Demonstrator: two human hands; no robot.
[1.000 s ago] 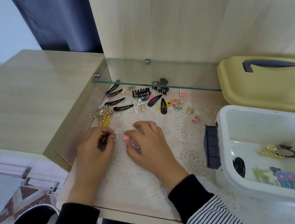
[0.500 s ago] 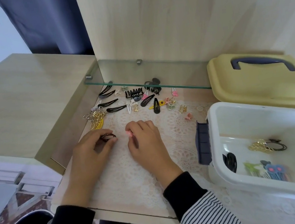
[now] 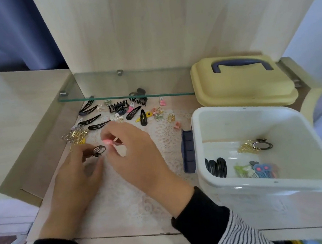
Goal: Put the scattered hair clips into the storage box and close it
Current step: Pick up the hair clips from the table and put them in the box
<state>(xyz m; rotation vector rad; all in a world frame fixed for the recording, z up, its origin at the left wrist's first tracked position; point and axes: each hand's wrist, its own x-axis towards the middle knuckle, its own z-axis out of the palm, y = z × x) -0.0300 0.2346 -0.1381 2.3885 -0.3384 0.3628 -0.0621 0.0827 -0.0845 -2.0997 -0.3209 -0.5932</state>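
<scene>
My left hand pinches a small black oval clip above the lace mat. Just to its right, my right hand grips a pink clip between thumb and fingers. Beyond both hands lie several scattered clips: black snap clips, gold clips, a black claw clip and small pink ones. To the right stands the white storage box, open, with several clips on its floor. Behind the box lies its yellow lid with a blue handle.
A glass shelf hangs low over the rear clips. A wooden back panel rises behind it. A raised wooden top borders the mat on the left. The box's blue latch hangs off its left wall, toward my right hand.
Both hands have lifted off the mat with their clips and come closer together. The view has shifted, so the box sits more to the left in frame.
</scene>
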